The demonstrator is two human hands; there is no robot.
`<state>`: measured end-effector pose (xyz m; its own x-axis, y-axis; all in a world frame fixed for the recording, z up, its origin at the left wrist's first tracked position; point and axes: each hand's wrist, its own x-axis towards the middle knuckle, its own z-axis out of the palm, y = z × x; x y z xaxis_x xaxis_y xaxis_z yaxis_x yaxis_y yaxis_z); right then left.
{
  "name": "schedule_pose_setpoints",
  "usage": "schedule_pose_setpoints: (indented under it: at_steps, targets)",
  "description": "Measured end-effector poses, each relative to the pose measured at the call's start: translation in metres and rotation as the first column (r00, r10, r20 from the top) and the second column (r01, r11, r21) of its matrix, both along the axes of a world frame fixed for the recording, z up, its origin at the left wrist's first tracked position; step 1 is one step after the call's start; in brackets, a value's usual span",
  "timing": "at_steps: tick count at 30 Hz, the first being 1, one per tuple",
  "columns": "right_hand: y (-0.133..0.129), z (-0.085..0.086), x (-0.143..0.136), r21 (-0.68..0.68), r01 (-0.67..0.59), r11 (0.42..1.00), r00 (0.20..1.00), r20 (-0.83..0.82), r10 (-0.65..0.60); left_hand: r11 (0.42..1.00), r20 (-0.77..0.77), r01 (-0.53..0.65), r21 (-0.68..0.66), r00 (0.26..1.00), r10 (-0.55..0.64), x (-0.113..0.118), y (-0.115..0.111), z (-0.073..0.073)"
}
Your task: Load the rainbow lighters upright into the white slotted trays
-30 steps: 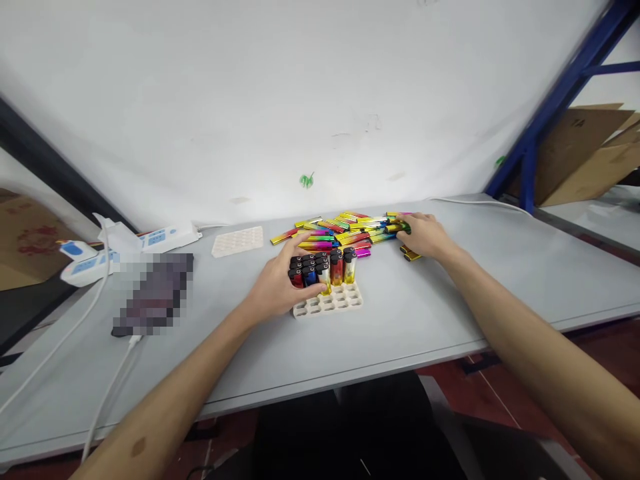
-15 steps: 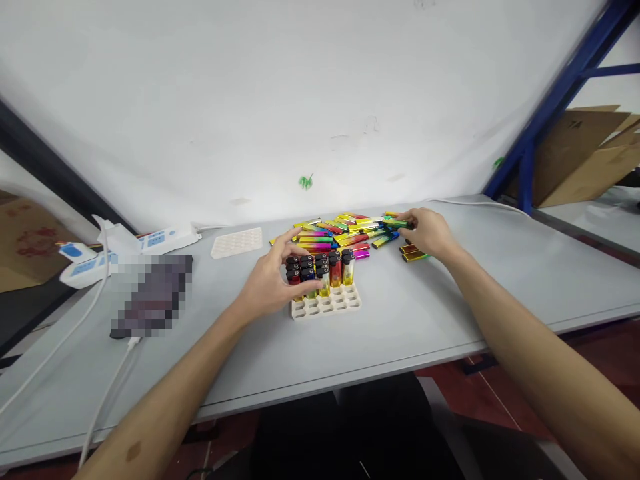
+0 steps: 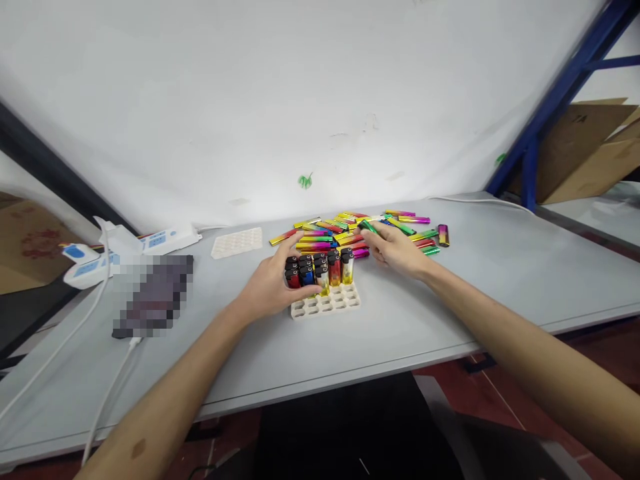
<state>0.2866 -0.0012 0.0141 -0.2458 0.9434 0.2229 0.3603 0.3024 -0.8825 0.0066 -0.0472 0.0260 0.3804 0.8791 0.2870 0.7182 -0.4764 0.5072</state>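
Two trays (image 3: 326,311) (image 3: 237,243) (two hands (image 3: 270,280) (image 3: 397,252))

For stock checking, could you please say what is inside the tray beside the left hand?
Black-topped lighters stand upright in the tray; the left fingers hide the leftmost ones' bases.

Before you, a cream-coloured rectangular rack (image 3: 333,301) lies flat, oval slots showing along its front. Upright black-topped lighters (image 3: 335,269), with red, blue and clear bodies, fill its rear part; exact count obscured by overlap. You hold one shiny green, slim, metallic-looking case (image 3: 369,227) tilted, dark end pointing up and away to the left. Just behind the rack: a loose heap of slim, glossy multicoloured cases (image 3: 314,239), mostly lying flat, overlapping.
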Motion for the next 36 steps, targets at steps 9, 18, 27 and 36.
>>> schedule_pose_setpoints:
  at_steps: [9,18,27,36]
  targets:
    - [-0.004,-0.003,-0.005,-0.161,-0.136,0.978,0.970,-0.223,0.098,0.999,-0.066,0.010,0.039,0.998,-0.007,-0.002,0.002,-0.001]
    - [-0.004,-0.003,-0.006,-0.148,-0.094,0.985,0.969,-0.243,0.056,0.999,-0.098,0.009,0.048,0.995,-0.004,-0.001,0.000,0.001]
    - [0.003,-0.002,-0.001,-0.259,-0.031,0.965,0.901,-0.426,-0.086,0.987,-0.131,0.086,0.138,0.989,-0.068,-0.004,0.004,0.000]
    - [0.004,0.001,0.000,-0.335,-0.011,0.942,0.876,-0.458,-0.153,0.983,-0.093,0.091,0.161,0.993,-0.076,-0.003,0.005,-0.001]
